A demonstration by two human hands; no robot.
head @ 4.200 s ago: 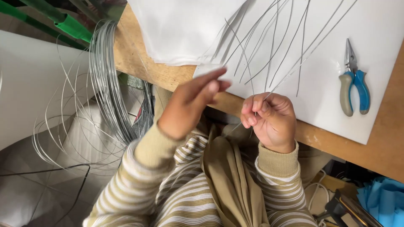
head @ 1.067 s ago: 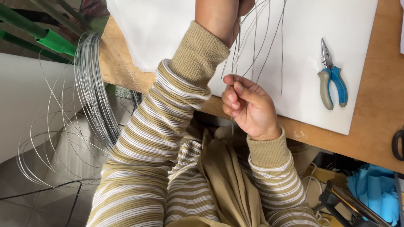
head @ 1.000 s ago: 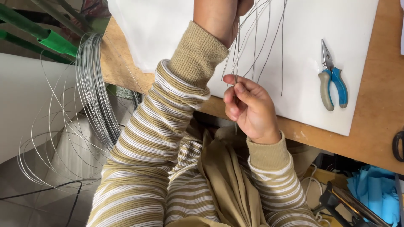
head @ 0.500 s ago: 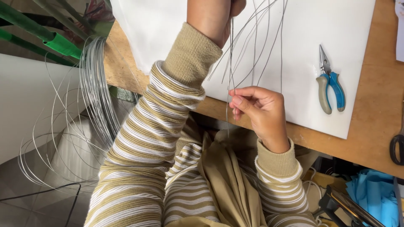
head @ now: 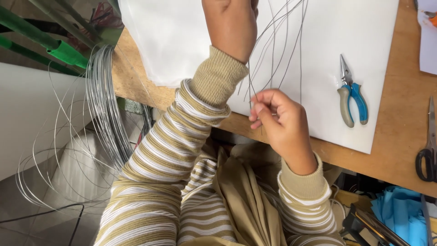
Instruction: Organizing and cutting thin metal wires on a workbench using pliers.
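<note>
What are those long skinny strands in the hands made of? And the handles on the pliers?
The strands look like thin bare metal wire: grey, slightly shiny, holding gentle curves, like the big coil hanging by the table. The right hand pinches their lower ends; the left hand holds them higher up. The pliers have dull grey metal jaws, and their blue and grey handles look like smooth plastic or rubber.

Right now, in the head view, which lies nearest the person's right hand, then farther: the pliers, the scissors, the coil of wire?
From the right hand:
1. Pliers, on the white sheet to its right.
2. Scissors, at the table's right edge.
3. Coil of wire, hanging off the table's left end.
</note>
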